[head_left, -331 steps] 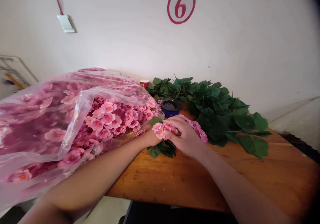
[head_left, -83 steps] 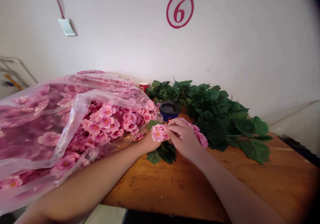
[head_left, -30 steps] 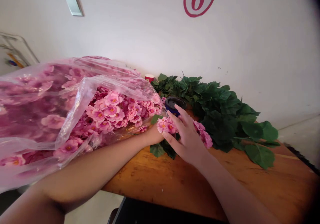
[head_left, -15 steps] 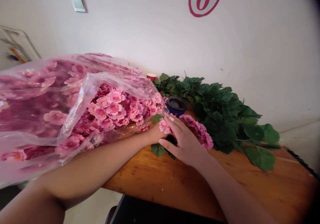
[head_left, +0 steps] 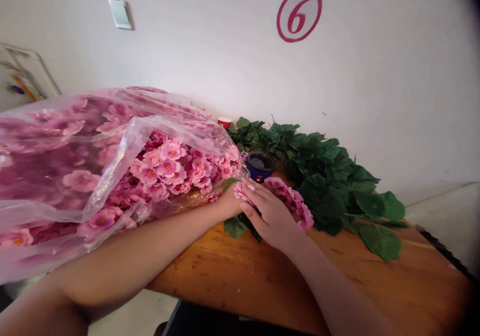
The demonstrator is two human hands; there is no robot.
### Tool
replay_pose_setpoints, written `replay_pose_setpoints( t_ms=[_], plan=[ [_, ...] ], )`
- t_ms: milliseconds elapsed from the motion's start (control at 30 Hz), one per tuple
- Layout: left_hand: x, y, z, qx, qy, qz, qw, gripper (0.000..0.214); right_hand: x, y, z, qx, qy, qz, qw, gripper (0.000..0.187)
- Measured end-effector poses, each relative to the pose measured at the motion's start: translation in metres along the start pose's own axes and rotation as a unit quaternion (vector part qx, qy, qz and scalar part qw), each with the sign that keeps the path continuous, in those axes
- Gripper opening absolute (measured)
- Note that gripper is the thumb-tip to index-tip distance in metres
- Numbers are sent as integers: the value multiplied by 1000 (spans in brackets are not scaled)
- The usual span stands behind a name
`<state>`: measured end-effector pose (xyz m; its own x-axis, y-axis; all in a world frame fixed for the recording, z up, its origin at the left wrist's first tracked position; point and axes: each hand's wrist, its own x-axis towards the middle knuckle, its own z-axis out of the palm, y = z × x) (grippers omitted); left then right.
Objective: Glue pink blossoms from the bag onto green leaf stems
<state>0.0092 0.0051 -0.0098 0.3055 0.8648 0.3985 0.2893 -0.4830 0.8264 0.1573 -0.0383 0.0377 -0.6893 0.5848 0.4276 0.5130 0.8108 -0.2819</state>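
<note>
My right hand (head_left: 273,218) reaches in from the right, its thumb and fingertips around a pink artificial flower (head_left: 241,192). My left hand (head_left: 229,202) is behind that flower and against my right hand; its fingers are hidden. Green leaves (head_left: 236,227) stick out below both hands, and another leaf (head_left: 229,183) shows above my left hand. Just beyond my right hand lies a bunch of pink artificial flowers (head_left: 294,201), partly covered by it. A small blue pot (head_left: 258,168) with dark contents and a lit red light stands behind my fingers.
A large clear plastic bag (head_left: 127,141) full of pink flowers fills the left side. Green artificial leaves (head_left: 330,176) are heaped along the back and right of the wooden table (head_left: 240,281). A red-and-white cup (head_left: 224,122) stands near the wall.
The view has tipped up slightly, so the scene sits lower and a little further left. Both hands stay together at the flower, with little visible change in their pose.
</note>
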Motion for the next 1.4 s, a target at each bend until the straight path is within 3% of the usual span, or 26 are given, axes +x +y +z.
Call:
replay_pose_setpoints(
  t_ms=[133,367,600,733,867,967,1100,1300,1400],
  plan=[
    [-2,2,-1,15,0,-5,1000,21,0,3,4,12,13,-15,1000,49],
    [-9,15,-4,-7,-21,121,992,23,0,10,13,60,61,-24,996,48],
    [-8,17,-3,41,-54,138,988,29,2,7,10,141,135,32,980,33],
    [-9,21,-7,77,-76,160,981,29,3,6,6,77,155,66,983,27],
    [-11,29,-9,37,-64,113,991,25,2,4,2,23,217,115,969,36],
    [-11,35,-8,-2,-69,82,994,22,2,3,-1,34,247,152,957,25],
    [-11,34,-5,-37,-62,55,996,17,4,4,-1,90,212,123,965,8],
    [-10,31,-5,37,-90,23,995,4,4,5,3,119,180,87,972,14],
    [-10,33,-5,29,-86,12,996,6,3,5,5,133,173,114,969,3]
  ],
)
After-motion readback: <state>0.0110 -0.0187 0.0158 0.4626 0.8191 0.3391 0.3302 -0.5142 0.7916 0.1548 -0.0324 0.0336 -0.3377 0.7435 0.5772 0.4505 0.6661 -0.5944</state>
